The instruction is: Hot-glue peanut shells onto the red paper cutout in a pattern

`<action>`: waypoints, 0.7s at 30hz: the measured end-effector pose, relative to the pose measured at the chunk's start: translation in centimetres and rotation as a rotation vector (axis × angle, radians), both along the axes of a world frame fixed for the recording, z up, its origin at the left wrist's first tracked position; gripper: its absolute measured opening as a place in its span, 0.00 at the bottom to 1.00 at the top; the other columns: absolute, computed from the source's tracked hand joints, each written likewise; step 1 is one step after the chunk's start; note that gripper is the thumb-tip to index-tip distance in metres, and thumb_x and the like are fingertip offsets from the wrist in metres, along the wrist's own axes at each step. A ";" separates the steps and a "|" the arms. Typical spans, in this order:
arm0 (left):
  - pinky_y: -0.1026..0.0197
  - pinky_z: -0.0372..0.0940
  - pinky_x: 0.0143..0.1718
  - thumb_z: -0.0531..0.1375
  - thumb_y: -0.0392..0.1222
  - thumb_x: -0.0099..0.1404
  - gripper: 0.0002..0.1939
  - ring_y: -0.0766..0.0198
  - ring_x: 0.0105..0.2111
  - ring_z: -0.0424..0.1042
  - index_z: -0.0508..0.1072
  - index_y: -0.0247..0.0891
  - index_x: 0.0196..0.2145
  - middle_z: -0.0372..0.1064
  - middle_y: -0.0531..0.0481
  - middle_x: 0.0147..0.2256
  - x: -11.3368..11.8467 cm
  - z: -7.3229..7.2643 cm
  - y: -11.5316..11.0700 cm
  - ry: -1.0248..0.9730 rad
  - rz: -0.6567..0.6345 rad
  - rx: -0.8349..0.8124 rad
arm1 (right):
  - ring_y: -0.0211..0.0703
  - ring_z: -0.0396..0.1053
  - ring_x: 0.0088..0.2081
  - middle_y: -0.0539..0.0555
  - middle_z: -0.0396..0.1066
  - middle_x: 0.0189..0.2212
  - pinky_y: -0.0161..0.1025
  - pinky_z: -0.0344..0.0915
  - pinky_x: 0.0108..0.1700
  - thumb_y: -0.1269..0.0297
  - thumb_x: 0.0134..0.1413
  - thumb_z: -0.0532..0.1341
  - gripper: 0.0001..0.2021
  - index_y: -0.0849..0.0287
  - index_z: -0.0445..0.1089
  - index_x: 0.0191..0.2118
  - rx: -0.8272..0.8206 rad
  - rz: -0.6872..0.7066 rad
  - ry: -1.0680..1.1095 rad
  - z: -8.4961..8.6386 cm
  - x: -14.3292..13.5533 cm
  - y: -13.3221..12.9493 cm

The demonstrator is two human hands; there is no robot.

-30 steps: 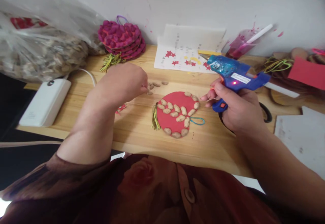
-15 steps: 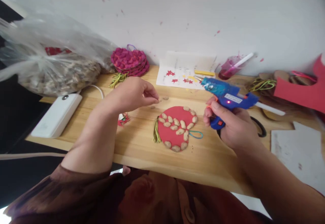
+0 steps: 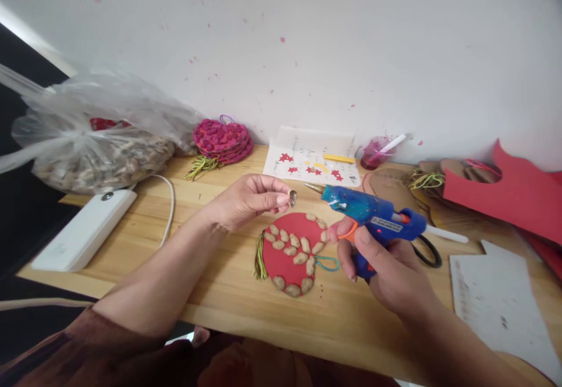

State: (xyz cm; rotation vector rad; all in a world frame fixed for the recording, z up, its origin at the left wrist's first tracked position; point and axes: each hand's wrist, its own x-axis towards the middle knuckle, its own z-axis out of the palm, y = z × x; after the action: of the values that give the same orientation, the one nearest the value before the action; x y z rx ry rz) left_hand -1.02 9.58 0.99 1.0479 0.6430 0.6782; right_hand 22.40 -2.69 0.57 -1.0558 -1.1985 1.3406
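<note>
Between the thumb and fingers of my left hand (image 3: 250, 201) is a small peanut shell piece (image 3: 292, 198), raised above the table. My right hand (image 3: 386, 258) is wrapped round the handle of a blue glue gun (image 3: 373, 214), fingers at its orange trigger. The metal nozzle points left, a short gap from the shell piece. Below both hands lies a red round card (image 3: 281, 267) with several peanuts stuck along its edge and in rows across the middle. It has a green tassel (image 3: 260, 258) at its left and a teal loop (image 3: 328, 264) at its right.
Plastic bags of peanuts (image 3: 105, 161) and a white power bank (image 3: 85, 232) with a cable are at left. Behind are pink discs (image 3: 223, 144), paper with red stars (image 3: 276, 167) and a paint cup (image 3: 375, 154). Red card (image 3: 483, 197) and grey card (image 3: 496, 293) lie right.
My left hand has moved right and nearer, lifting the shell piece. The glue gun has come left, its nozzle now near that piece. The view has tilted up.
</note>
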 end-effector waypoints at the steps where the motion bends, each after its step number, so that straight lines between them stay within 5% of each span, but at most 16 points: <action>1: 0.69 0.65 0.31 0.77 0.45 0.48 0.17 0.72 0.26 0.71 0.80 0.33 0.31 0.76 0.51 0.26 0.0 0.0 0.0 0.001 -0.005 -0.002 | 0.33 0.63 0.20 0.46 0.67 0.19 0.34 0.62 0.26 0.52 0.68 0.58 0.12 0.54 0.72 0.39 0.015 -0.019 -0.046 0.1 0.0 -0.1; 7: 0.69 0.63 0.30 0.76 0.43 0.50 0.14 0.73 0.25 0.70 0.80 0.33 0.31 0.75 0.52 0.26 0.1 -0.2 0.1 -0.017 -0.027 0.003 | 0.35 0.64 0.20 0.46 0.65 0.18 0.34 0.64 0.23 0.50 0.66 0.59 0.15 0.56 0.70 0.35 0.095 -0.084 -0.316 0.8 -0.2 -0.4; 21: 0.69 0.63 0.31 0.76 0.43 0.51 0.14 0.73 0.24 0.69 0.80 0.34 0.32 0.75 0.53 0.25 -0.2 -0.4 0.2 0.017 -0.019 0.014 | 0.36 0.64 0.20 0.47 0.63 0.17 0.34 0.64 0.22 0.57 0.66 0.56 0.19 0.54 0.63 0.23 0.178 -0.082 -0.514 1.5 -0.5 -0.1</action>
State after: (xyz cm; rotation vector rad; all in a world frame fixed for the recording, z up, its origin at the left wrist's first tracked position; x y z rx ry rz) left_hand -1.26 9.81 0.61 1.0727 0.6426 0.6591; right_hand 21.90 -2.80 2.12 -1.3476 -1.5963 0.9008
